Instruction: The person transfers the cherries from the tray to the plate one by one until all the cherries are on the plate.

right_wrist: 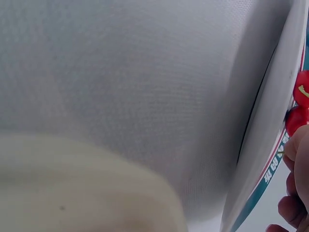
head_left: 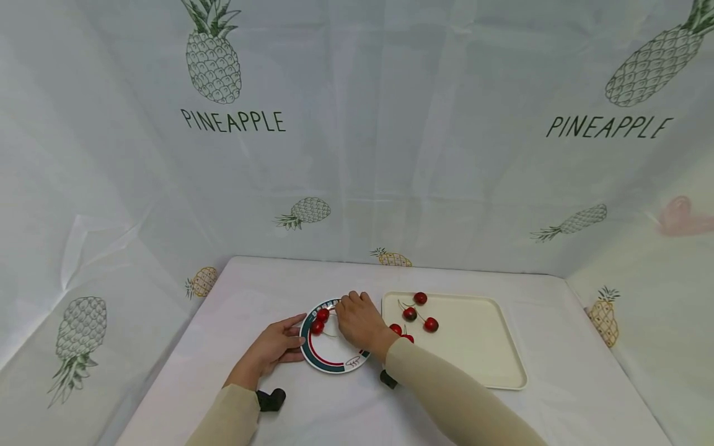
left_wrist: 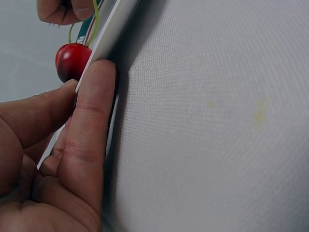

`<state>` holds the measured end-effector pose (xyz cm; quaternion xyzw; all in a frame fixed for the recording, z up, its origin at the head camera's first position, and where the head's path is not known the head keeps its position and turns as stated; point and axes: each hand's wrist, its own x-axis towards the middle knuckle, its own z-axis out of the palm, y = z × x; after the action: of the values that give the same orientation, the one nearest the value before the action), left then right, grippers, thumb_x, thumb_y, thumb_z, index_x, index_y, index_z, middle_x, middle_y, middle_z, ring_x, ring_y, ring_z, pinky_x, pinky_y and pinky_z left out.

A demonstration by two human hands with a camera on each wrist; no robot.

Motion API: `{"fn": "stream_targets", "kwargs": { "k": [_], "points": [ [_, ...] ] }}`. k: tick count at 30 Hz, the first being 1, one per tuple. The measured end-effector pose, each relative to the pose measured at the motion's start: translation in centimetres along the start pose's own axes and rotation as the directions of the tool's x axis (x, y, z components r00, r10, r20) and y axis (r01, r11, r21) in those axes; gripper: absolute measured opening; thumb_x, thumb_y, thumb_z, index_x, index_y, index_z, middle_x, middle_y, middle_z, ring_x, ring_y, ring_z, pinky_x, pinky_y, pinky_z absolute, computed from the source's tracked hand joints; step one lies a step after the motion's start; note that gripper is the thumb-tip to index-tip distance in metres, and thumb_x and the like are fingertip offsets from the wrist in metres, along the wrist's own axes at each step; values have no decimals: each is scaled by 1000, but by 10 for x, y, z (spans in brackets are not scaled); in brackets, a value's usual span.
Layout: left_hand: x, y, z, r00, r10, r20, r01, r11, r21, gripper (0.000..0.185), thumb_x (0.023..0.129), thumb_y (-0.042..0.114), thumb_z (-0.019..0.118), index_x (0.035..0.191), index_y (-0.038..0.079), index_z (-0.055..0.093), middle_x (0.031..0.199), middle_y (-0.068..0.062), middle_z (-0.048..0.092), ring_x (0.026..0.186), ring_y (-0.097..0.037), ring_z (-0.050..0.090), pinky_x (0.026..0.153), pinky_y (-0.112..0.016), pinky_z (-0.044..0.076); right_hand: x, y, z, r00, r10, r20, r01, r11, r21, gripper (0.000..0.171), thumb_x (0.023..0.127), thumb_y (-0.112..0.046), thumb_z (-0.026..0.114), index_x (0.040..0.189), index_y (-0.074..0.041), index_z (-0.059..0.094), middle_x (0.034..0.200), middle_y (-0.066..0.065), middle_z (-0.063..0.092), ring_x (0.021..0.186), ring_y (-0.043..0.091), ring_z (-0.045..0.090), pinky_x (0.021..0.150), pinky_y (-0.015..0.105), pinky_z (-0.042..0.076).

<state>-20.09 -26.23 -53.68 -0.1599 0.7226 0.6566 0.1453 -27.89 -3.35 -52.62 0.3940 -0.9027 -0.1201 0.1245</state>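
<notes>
A round white plate with a green and red rim (head_left: 334, 364) lies on the white tablecloth and holds two red cherries (head_left: 322, 314). My left hand (head_left: 297, 338) grips the plate's left rim; the left wrist view shows thumb and forefinger (left_wrist: 89, 121) pinching the rim (left_wrist: 108, 34) next to a cherry (left_wrist: 72, 60). My right hand (head_left: 343, 304) reaches over the plate's far side with curled fingers and seems to pinch a cherry's green stem (left_wrist: 95, 17). The right wrist view shows the plate's rim (right_wrist: 260, 145), cherries (right_wrist: 300, 104) and my fingertips (right_wrist: 295, 193).
A cream rectangular tray (head_left: 480, 347) lies right of the plate with several stemmed cherries (head_left: 420, 298) at its left end. A pineapple-print curtain (head_left: 357, 155) closes off the table at the back and on both sides. The table's front edge lies near my forearms.
</notes>
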Motion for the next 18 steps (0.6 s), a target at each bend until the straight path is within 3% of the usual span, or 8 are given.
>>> {"fn": "stream_targets", "kwargs": {
  "k": [18],
  "points": [
    [0,-1,1,1000,1,-11,-1,1000,8,67,98,0,70,159,17,49,135,-22,61,86,-22,74,80,-39,67,-3,5,-10,1000,-22,-21,21,998,-63,30,107,-37,58,122,-12,66,107,1,63,101,21,51,90,34,50]
  ]
}}
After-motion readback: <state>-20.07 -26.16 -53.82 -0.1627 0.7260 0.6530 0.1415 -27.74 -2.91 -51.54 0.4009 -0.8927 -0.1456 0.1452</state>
